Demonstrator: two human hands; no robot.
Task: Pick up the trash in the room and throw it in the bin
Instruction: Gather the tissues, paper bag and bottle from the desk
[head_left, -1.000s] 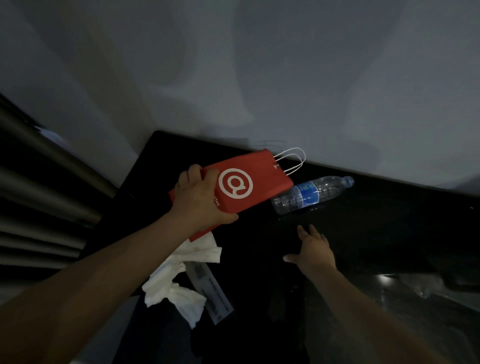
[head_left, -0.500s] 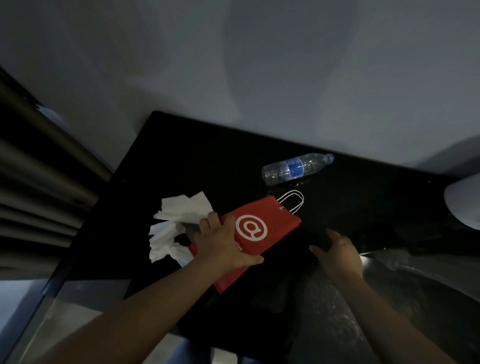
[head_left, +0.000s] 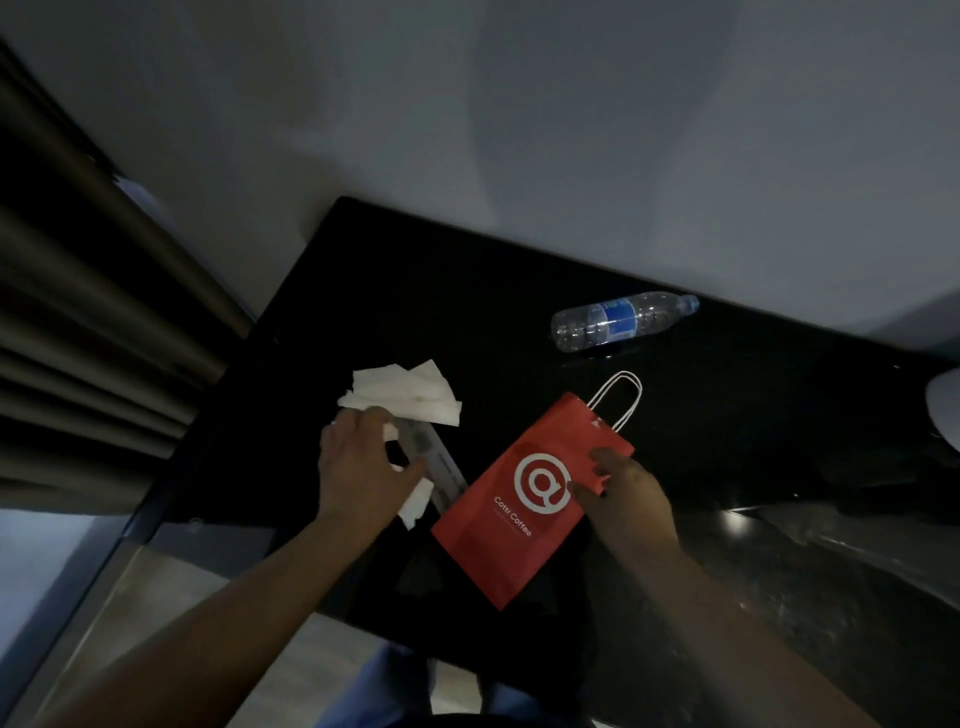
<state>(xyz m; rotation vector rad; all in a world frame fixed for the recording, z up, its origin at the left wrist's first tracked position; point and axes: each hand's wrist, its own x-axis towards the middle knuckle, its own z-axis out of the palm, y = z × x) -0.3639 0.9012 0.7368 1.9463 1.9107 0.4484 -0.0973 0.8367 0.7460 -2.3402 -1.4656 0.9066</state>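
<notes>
The table (head_left: 389, 291) is strewn with one bag (head_left: 498, 551), one bottle (head_left: 618, 322), one tissue heap (head_left: 410, 395). The bag is pinched by the right hand (head_left: 631, 504); left of it, the left hand (head_left: 358, 470) is curled over the heap, grip unclear.

Both forearms bare, entering from the lower frame edge and converging forward. Left hand (head_left: 363, 467): palm down, fingers bent onto the tissues (head_left: 405, 395), thumb splayed to the right (an actual grasp cannot be made out). Right hand (head_left: 626, 493): back upward, thumb and fingers pinching the right edge of the red paper bag (head_left: 498, 551).
</notes>
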